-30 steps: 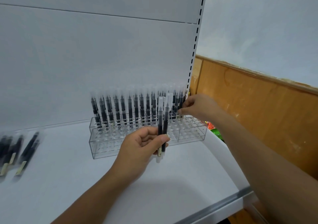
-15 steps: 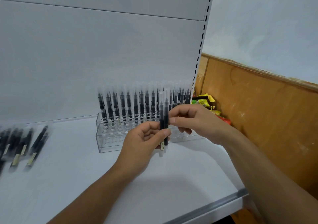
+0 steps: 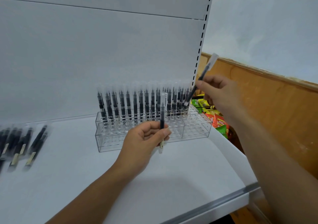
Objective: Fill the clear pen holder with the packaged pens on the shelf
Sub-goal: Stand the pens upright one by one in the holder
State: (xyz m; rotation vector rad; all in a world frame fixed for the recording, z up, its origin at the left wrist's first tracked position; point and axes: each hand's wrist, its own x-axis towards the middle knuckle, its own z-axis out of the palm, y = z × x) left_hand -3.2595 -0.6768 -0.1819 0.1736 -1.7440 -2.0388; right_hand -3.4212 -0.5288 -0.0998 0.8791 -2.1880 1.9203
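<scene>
Both hands hold one pen each. The left hand (image 3: 146, 137) grips a packaged pen (image 3: 162, 118) upright, in front of the clear pen holder (image 3: 196, 129). The right hand (image 3: 218, 93) pinches a second pen (image 3: 204, 72) that leans, with its low end by the right end of the standing pens. Half a second ago the hands were close together and the left hand held two pens. Now the right hand has taken one and moved off to the right. This pen likely goes in next, in an open hole at the right end.

The white shelf (image 3: 172, 172) carries the holder, which stands by the back panel (image 3: 103, 51). Its far side is full of upright pens, but the near rows show open holes, so much of the job is left. More packaged pens (image 3: 25, 144) lie flat at the left, well apart from the holder. Bright snack bags (image 3: 218, 122) sit just past the shelf's right edge. The standing pens are packed close, so the new pen could bump them going down.
</scene>
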